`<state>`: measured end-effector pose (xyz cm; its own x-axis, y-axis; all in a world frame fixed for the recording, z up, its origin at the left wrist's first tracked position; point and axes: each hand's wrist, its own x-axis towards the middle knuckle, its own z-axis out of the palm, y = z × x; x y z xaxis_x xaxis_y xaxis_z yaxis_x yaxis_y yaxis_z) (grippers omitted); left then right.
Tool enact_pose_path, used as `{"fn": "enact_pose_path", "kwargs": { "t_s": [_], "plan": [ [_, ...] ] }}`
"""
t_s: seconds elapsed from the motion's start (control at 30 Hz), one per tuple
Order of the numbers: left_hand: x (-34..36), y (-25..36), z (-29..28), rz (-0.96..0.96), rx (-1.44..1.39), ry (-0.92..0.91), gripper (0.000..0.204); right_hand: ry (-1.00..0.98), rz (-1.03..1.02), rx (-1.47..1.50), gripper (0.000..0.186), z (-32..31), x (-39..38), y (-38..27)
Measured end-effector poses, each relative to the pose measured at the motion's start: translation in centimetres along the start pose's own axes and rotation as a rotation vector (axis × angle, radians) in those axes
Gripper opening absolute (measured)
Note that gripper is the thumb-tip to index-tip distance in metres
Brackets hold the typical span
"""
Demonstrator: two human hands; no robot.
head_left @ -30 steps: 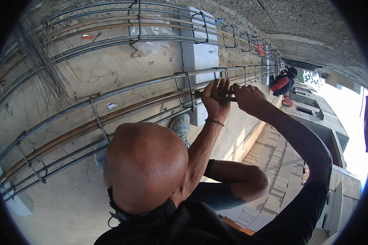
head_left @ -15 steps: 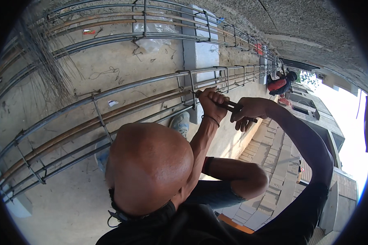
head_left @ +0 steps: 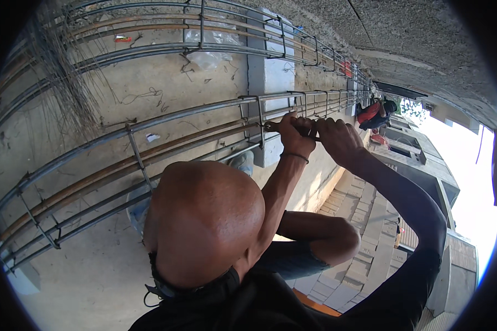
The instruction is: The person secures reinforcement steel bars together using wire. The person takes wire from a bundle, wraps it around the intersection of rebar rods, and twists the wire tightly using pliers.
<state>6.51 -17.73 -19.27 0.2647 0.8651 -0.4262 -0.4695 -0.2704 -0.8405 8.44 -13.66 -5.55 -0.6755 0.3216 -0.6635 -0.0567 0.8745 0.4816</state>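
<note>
Both hands are at a dark metal hand tool (head_left: 303,131) beside the middle rebar cage (head_left: 121,171). My left hand (head_left: 295,135) grips it near its head, which touches the cage beside a square tie (head_left: 262,116). My right hand (head_left: 337,138) is closed around the handle just to the right, fingers curled over it. The cage has grey and rusty long bars held by square ties and runs diagonally away to the upper right.
A second cage (head_left: 149,47) runs behind, with loose wire (head_left: 72,83) at left. Pale blocks (head_left: 270,151) sit under the cages. A plastic sheet (head_left: 207,55) lies on the floor. A co-worker (head_left: 378,113) crouches farther along. Stacked blocks (head_left: 359,231) and buildings are at right.
Half a second ago my right hand was lower with looser fingers; it has risen and closed on the tool beside my left hand, which has shifted slightly upward. The co-worker has shifted.
</note>
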Motion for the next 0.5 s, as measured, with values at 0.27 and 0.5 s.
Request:
{"fn": "enact_pose_path", "kwargs": {
  "t_s": [0.27,0.5],
  "plan": [
    [-1.3,-0.6,-1.3,0.049,0.133,0.051,0.032,-1.143,0.666,1.544,0.012,-0.9,0.5,1.2],
    [0.1,-1.8,0.4,0.131,0.036,-0.067,0.025,-0.099,0.047,0.028,0.015,0.6,2.5,2.9]
  ]
}}
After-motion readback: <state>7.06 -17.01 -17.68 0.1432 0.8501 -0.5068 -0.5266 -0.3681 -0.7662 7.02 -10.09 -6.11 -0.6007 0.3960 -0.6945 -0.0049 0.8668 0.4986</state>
